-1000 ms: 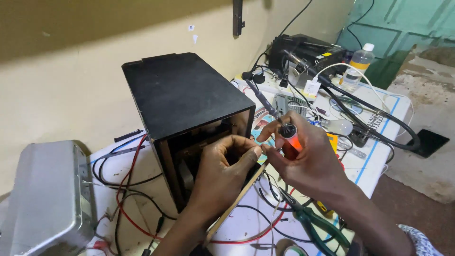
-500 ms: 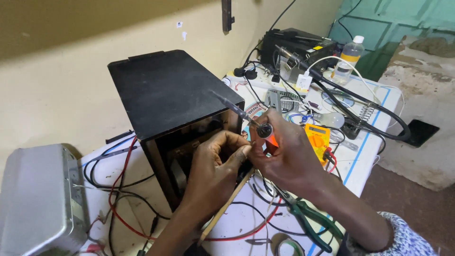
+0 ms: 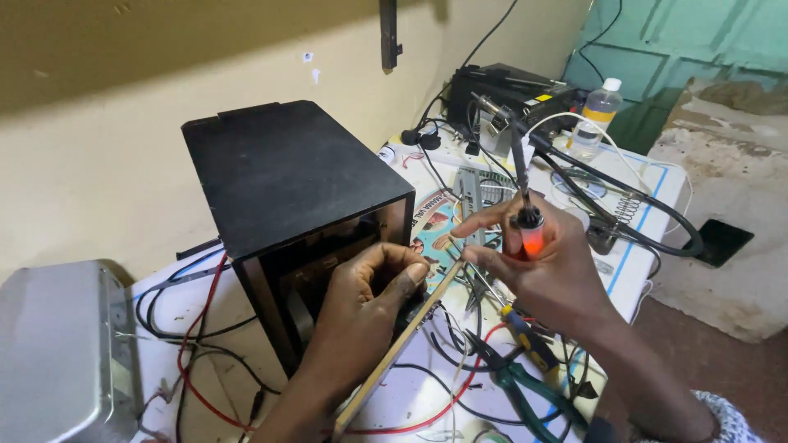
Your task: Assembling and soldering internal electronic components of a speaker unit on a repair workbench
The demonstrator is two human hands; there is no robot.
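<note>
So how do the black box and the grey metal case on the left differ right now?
The black box stands upright mid-table with its open front facing the person; the grey metal case sits at the left edge, cut off by the frame. The black box is matte and dark; the grey case is pale and shiny. The left hand reaches to the black box's opening; no hand touches the grey case. Both rest among loose wires.

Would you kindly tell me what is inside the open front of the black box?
The left hand reaches into the black box; its fingers curl at the opening. The dark interior hides any parts.
</note>
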